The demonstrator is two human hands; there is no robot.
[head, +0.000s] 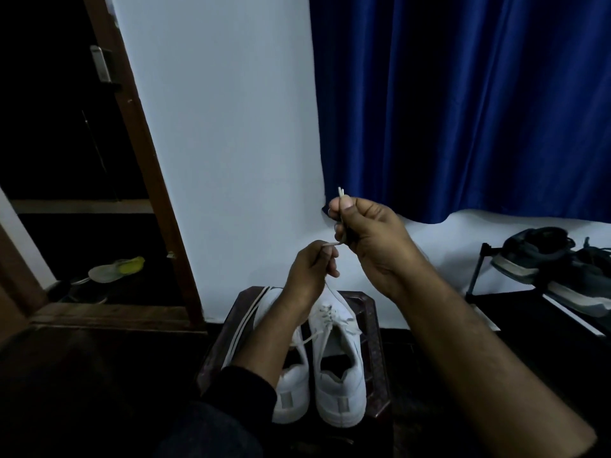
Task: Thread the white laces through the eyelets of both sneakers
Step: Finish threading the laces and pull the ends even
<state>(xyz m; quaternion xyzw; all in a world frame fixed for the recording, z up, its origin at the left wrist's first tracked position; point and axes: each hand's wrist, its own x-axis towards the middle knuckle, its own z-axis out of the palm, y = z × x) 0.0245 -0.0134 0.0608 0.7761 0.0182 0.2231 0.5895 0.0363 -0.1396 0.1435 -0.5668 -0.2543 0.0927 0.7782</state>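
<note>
Head cam: right hand (370,239) pinched both lace (325,328) tips upright; left hand (310,269) pinched the strand below. Sneakers (337,368) sat side by side on small stool (373,325), right one part-laced.

Left forearm hides the left sneaker (291,385) front — eyelets unreadable.
</note>
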